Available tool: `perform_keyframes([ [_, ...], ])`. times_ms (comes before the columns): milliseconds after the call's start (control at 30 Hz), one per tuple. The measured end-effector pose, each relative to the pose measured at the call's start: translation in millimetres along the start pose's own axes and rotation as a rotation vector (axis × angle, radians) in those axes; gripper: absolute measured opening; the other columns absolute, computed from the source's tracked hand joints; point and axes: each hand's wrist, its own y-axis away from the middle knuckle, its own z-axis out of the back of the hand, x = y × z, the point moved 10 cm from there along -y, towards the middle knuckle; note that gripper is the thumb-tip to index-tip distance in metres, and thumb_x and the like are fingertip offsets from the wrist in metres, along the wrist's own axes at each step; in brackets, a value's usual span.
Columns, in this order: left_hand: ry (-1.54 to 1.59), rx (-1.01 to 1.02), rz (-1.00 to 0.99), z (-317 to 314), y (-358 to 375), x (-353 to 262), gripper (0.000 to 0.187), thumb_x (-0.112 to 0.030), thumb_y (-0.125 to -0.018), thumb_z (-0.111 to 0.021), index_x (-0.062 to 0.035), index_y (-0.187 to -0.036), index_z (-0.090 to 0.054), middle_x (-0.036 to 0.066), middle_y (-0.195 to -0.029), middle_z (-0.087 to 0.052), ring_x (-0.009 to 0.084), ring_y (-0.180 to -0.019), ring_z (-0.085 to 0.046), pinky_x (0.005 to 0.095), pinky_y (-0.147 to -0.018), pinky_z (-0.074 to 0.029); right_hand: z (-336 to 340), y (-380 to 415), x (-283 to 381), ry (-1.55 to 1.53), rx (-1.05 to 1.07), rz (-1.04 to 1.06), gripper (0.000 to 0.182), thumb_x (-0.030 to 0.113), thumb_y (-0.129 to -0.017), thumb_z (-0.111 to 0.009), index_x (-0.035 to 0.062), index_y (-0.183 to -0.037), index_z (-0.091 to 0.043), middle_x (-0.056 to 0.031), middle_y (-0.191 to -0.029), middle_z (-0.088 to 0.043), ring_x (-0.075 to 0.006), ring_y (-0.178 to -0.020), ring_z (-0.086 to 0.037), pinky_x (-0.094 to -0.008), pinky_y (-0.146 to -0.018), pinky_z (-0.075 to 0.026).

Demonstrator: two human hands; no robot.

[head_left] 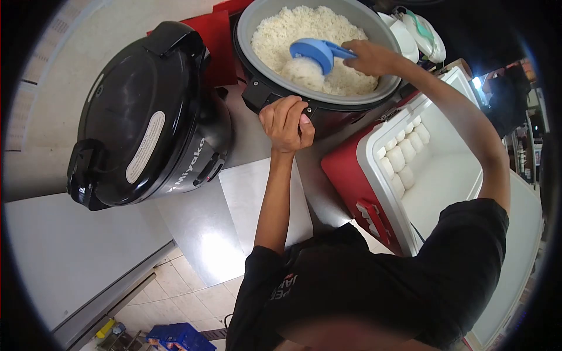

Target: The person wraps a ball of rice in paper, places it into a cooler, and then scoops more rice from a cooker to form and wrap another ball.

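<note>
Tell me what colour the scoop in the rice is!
The scoop is blue; it shows best in the head view.

A blue rice scoop (313, 51), tilted, its handle (341, 51) toward three o'clock, meets white cooked rice (293, 26) mounded at seven o'clock inside the grey inner pot (246, 36) of an open black rice cooker (342, 115), between twelve and one o'clock.

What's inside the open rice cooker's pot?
Inside the pot: white rice and the head of a blue scoop, its handle in the right hand. The pot's floor can't be seen; rice covers it.
</note>
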Motion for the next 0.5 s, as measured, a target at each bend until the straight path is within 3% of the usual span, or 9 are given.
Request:
perform_keyframes([
  [33,0.002,-0.006,0.001,1,0,-1,0.022,-0.022,-0.078,-0.050,-0.0070,-0.083,-0.065,0.006,-0.089,-0.064,0.0226,-0.082,-0.057,0.0359,-0.081,-0.038,2,19,13,-0.152,0.079,-0.209,0.048,0.025,-0.087,-0.057,0.0027,-0.128,-0.047,-0.0117,-0.068,-0.058,-0.0191,-0.055,-0.059,-0.0341,-0.049,-0.046],
  [67,0.003,-0.013,0.001,1,0,-1,0.022,-0.022,-0.078,-0.050,-0.0070,-0.083,-0.065,0.006,-0.089,-0.064,0.0226,-0.082,-0.057,0.0361,-0.081,-0.038,2,23,24,-0.154,0.078,-0.209,0.048,0.025,-0.087,-0.057,0.0027,-0.128,-0.047,-0.0117,-0.068,-0.058,-0.0191,-0.055,-0.059,-0.0341,-0.049,-0.046],
  [133,-0.003,-0.006,0.002,1,0,-1,0.022,-0.022,-0.078,-0.050,-0.0070,-0.083,-0.065,0.006,-0.089,-0.064,0.0225,-0.082,-0.056,0.0360,-0.081,-0.038,-12,29,42,-0.319,0.160,-0.186,0.040,0.021,-0.083,-0.055,-0.0044,-0.114,-0.053,-0.0116,-0.069,-0.058,-0.0179,-0.050,-0.056,-0.0337,-0.045,-0.045],
  [233,-0.008,-0.024,-0.004,1,1,-2,0.022,-0.021,-0.077,-0.050,-0.0071,-0.083,-0.065,0.006,-0.089,-0.064,0.0223,-0.081,-0.056,0.0359,-0.081,-0.038,-10,30,65,-0.284,0.210,-0.124,0.037,0.021,-0.083,-0.055,-0.0048,-0.110,-0.053,-0.0104,-0.068,-0.056,-0.0176,-0.048,-0.053,-0.0332,-0.045,-0.045],
  [367,0.006,-0.026,-0.009,1,2,-1,0.022,-0.021,-0.077,-0.050,-0.0074,-0.083,-0.065,0.006,-0.089,-0.064,0.0220,-0.081,-0.056,0.0355,-0.080,-0.038,-17,24,65,-0.152,0.274,-0.018,0.042,0.025,-0.086,-0.058,-0.0001,-0.119,-0.051,-0.0118,-0.065,-0.054,-0.0157,-0.046,-0.051,-0.0315,-0.043,-0.042],
  [500,-0.002,-0.033,-0.015,2,-2,-1,0.022,-0.021,-0.077,-0.050,-0.0074,-0.083,-0.065,0.006,-0.089,-0.064,0.0220,-0.080,-0.056,0.0354,-0.079,-0.038,-4,29,61,-0.178,0.480,-0.125,0.027,0.023,-0.088,-0.056,0.0020,-0.105,-0.054,-0.0042,-0.058,-0.046,-0.0112,-0.043,-0.045,-0.0283,-0.040,-0.039],
])
